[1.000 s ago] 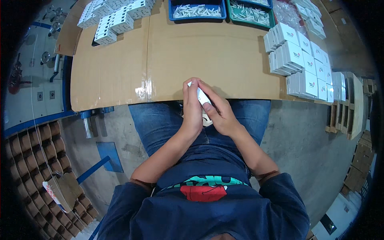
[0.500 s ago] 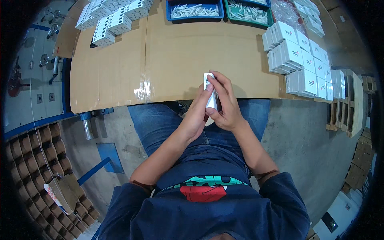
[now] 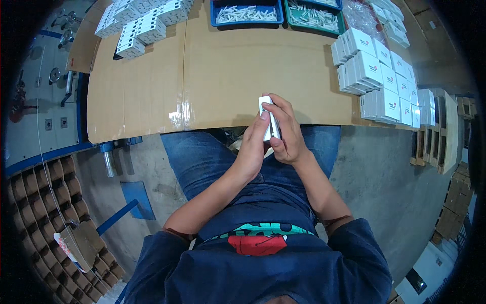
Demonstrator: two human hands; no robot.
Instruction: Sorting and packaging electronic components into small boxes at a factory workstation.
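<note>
Between my two hands is a slim white plastic case [image 3: 268, 133], held on end just over the near edge of the cardboard-covered table [image 3: 217, 81]. A dark slot runs down its side facing me. My left hand [image 3: 249, 152] is closed along the case's left side, thumb pressed on its face. On the other side my right hand [image 3: 290, 133] wraps round it, fingers over the upper end and thumb at the lower end. My palms and fingers hide much of the case.
Stacked white cases [image 3: 390, 83] stand at the right of the table, more white blocks [image 3: 144, 30] at the far left. A blue bin [image 3: 248, 25] and a green bin [image 3: 311, 31] hold small white parts at the back, beside clear plastic bags [image 3: 362, 17].
The case has turned slightly in my hands, and more of its dark slot shows. My fingers have shifted a little; both hands still hold it in about the same place.
</note>
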